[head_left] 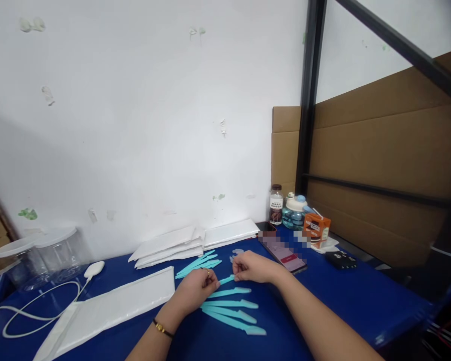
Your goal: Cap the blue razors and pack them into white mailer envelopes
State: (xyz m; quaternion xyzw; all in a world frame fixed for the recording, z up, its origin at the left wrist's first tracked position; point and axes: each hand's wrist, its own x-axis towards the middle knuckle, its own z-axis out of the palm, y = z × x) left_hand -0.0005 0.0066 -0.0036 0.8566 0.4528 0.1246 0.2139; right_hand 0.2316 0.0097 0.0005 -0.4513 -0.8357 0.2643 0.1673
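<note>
Between my two hands is a turquoise eyebrow razor (226,280). My left hand (200,287) pinches its handle end, and the fingertips of my right hand (250,266) are closed at its blade end. Fanned out just below are several more turquoise eyebrow razors (231,304), their blade ends pointing right. Beyond my left hand lies another group of turquoise razors (199,264). Small see-through pieces, perhaps blade caps (237,251), rest behind my right hand, which partly hides them.
White padded mailers (169,245) are stacked along the wall, and one long mailer (124,306) lies at left by a white cable (41,321) and see-through tubs (60,255). At right are a phone (281,253), a bottle (275,205), a drink carton (315,229) and a black item (340,259).
</note>
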